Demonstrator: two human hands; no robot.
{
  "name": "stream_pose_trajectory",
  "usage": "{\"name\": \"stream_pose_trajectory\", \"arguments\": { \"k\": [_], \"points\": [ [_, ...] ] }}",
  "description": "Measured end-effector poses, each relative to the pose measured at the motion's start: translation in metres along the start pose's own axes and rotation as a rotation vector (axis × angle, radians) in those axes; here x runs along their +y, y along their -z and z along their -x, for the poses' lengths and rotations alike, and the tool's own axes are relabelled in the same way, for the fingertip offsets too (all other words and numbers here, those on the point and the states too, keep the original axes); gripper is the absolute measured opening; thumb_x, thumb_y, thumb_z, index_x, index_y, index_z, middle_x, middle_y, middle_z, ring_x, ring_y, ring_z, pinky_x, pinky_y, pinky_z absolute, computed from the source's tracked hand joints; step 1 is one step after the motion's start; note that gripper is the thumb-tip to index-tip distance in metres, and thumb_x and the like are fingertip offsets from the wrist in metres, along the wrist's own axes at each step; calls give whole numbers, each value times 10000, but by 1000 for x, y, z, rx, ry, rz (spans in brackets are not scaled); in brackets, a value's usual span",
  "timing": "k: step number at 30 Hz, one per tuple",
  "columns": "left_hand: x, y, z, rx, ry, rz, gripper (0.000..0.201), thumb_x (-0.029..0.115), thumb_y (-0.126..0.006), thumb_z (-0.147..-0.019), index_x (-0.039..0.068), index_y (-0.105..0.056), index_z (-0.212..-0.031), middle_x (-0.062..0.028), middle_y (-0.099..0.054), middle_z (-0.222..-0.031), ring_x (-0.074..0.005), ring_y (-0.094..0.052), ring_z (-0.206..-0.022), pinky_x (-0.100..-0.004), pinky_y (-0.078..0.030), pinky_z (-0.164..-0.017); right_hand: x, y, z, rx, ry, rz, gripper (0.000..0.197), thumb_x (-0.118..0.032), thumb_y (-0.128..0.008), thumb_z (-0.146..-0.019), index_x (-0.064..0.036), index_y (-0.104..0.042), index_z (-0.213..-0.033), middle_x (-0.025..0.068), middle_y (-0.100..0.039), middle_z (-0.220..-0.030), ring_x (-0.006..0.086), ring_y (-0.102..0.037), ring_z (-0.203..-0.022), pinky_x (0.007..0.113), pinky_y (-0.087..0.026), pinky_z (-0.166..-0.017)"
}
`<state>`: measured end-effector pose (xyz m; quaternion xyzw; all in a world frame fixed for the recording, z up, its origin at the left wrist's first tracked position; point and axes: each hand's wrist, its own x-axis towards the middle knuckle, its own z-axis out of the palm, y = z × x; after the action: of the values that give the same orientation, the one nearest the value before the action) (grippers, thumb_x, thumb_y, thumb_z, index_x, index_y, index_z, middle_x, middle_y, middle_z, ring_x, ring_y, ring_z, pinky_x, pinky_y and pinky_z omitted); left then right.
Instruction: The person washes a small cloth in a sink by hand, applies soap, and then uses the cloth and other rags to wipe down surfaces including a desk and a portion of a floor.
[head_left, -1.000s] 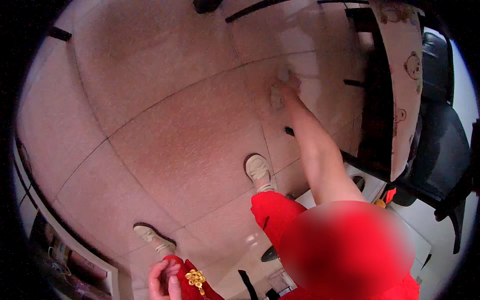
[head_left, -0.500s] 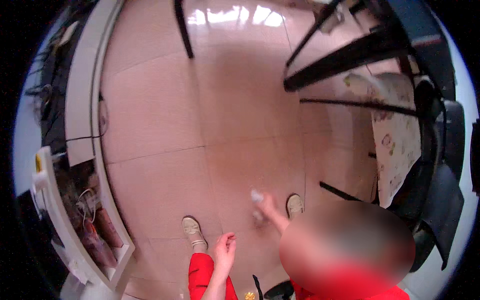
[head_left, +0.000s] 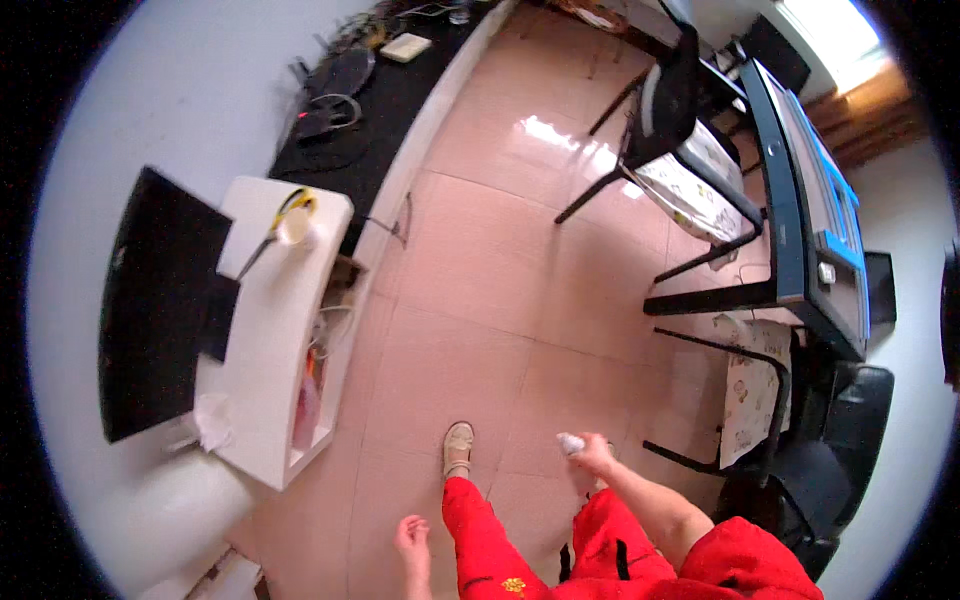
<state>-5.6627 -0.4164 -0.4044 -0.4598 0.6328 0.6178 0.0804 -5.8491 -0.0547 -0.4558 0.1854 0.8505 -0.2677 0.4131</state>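
My right hand (head_left: 596,456) reaches forward at lower center-right, its fingers closed round a small white crumpled thing (head_left: 570,443) that looks like tissue or paper. Most of that thing is hidden in the grip. Low in the head view, my left hand (head_left: 412,538) hangs beside my left leg with its fingers loosely bent and apart, holding nothing. Neither hand touches any furniture. Between the hands, one of my beige shoes (head_left: 458,445) stands on the pink tiled floor (head_left: 450,350).
On the left, a white cabinet (head_left: 275,340) carries yellow-handled scissors (head_left: 297,203), a cup (head_left: 294,230) and a dark monitor (head_left: 160,300). Beyond it runs a black-topped low counter (head_left: 385,100) with cables. On the right are black-framed chairs (head_left: 755,375) and a blue-edged table (head_left: 785,200).
The view has swung upward, bringing the cabinet top and the table into sight. My right hand still grips the white thing. My left hand now hangs left of my leg.
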Motion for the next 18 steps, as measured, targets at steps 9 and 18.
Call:
{"name": "stream_pose_trajectory", "arguments": {
  "k": [9,18],
  "points": [
    [-83,136,135,357,280,157,105,-6,-559,-782,19,-567,-884,-50,-566,-732,-108,-522,-566,-226,-438,-496,-102,87,54,4,158,-181,345,-51,-666,-522,-9,-593,-857,52,-590,-731,160,-565,-685,315,-466,-626],
    [-87,15,291,414,337,266,166,37,-552,-769,4,-578,-930,-95,-608,-765,-168,-603,-609,-244,-469,-504,-160,83,105,-262,327,-301,389,-23,-656,-568,28,-561,-942,67,-593,-815,161,-566,-725,304,-467,-669]
  ]
}}
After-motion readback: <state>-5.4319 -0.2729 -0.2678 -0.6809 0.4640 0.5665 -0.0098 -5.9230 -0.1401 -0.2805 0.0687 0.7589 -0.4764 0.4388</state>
